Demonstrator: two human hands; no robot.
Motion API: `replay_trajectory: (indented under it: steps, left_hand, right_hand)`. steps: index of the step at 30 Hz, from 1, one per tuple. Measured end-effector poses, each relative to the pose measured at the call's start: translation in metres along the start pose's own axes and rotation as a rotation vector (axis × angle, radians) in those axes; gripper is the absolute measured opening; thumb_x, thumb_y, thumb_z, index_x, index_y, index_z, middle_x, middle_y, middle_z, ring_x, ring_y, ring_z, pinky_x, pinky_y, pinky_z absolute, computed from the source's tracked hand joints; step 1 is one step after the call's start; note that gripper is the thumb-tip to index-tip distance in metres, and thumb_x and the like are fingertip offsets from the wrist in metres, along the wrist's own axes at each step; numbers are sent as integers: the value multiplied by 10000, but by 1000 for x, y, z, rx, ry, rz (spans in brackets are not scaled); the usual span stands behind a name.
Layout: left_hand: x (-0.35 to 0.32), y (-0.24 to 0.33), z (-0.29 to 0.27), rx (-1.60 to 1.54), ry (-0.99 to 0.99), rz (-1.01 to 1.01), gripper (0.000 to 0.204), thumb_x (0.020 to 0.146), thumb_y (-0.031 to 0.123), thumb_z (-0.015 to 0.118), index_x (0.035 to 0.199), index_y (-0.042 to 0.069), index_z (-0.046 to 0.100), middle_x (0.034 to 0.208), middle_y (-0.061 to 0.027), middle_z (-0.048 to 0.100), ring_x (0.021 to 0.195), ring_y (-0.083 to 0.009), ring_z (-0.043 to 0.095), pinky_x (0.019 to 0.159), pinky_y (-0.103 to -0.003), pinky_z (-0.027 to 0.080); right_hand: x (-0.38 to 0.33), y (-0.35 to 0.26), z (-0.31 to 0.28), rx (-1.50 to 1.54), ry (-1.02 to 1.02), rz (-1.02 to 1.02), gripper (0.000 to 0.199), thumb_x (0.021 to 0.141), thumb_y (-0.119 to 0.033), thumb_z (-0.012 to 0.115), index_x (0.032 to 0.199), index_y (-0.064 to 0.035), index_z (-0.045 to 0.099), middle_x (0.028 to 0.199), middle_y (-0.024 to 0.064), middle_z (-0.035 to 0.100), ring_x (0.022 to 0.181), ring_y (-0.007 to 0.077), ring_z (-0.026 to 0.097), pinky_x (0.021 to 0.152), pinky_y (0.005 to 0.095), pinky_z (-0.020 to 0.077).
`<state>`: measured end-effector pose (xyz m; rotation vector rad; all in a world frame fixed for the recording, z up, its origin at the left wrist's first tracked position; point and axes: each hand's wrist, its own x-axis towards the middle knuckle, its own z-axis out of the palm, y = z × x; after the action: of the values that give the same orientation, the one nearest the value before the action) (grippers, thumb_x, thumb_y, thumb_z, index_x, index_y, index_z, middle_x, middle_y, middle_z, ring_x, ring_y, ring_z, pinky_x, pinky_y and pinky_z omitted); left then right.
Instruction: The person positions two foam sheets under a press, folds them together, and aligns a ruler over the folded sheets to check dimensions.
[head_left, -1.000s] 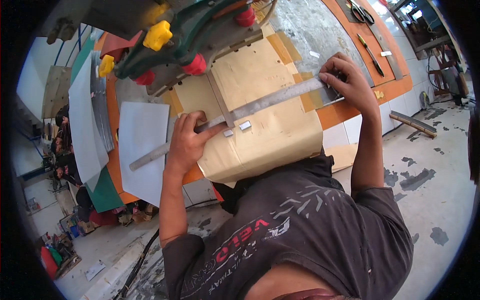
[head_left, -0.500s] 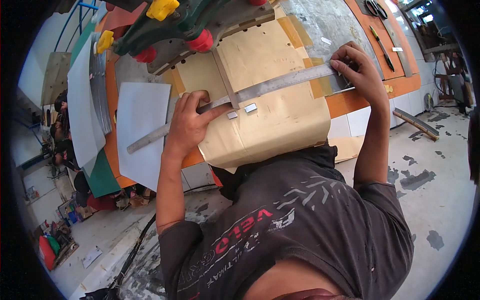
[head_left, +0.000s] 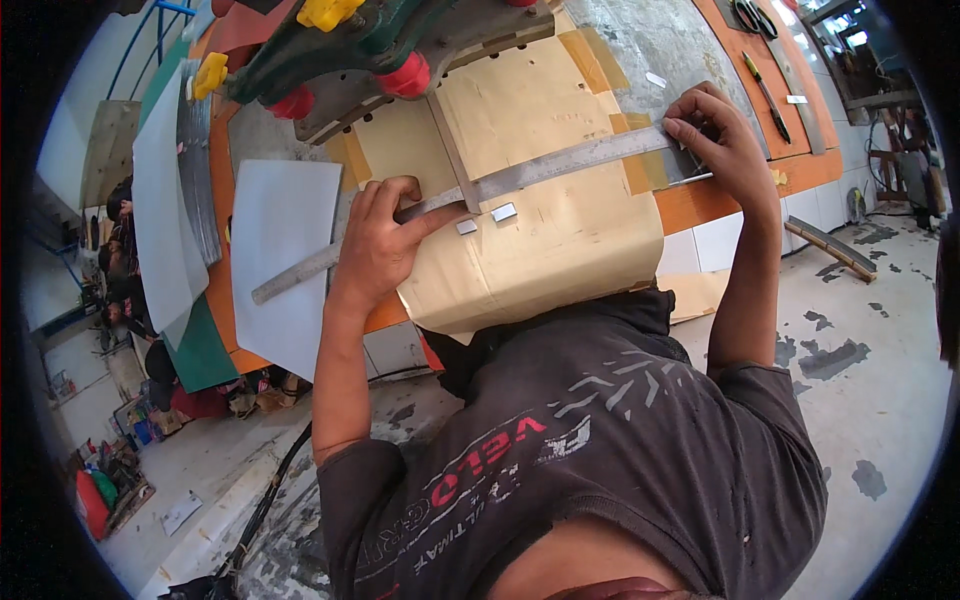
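Observation:
A long steel ruler lies aslant across a tan, card-like sheet, its left end over a white sheet. My left hand is curled over the ruler left of its middle, one finger stretched along it to the near end of a narrow metal strip. That strip meets the ruler nearly at a right angle. At the ruler's right end, my right hand pinches it between thumb and bent fingers. Two small white rectangular pieces, one larger and one smaller, lie on the tan sheet just below the ruler.
A dark green machine with red and yellow knobs stands over the sheet's far side. At left are a white sheet and a stack of sheets. Scissors and a pen-like tool lie at far right on the orange tabletop.

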<state>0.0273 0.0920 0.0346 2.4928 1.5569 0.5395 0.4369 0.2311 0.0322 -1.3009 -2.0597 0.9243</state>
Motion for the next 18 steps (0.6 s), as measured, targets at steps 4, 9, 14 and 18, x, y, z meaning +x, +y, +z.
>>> replay_trajectory:
  steps: [4,9,14,18]
  left_hand:
    - [0,2,-3,33,-7,21,351,804,142,712,1120,257,815,1011,-73,550,963,-275,581,863,-408,495]
    - [-11,5,-15,87,52,-107,381,815,199,770,1187,125,735,1028,-88,588,964,-283,579,876,-419,475]
    - [-42,-8,-27,148,54,-281,404,854,270,785,1178,48,691,1102,-133,611,1056,-346,582,945,-462,464]
    - [-59,-18,-33,149,80,-344,410,864,330,784,1136,41,680,1099,-137,618,1056,-348,581,936,-461,461]
  right_hand:
    - [0,1,1,2,7,-4,192,953,-212,730,992,-25,705,963,44,595,923,164,586,828,315,474]
    - [-1,6,3,-2,37,-25,190,956,-216,728,995,-31,711,975,43,605,928,169,591,843,327,477]
    - [-1,6,2,14,29,-3,190,959,-216,726,1003,-32,717,988,46,616,946,168,603,855,321,480]
    - [-1,2,1,12,27,6,195,960,-211,724,1005,-22,717,998,50,626,946,170,624,846,318,493]
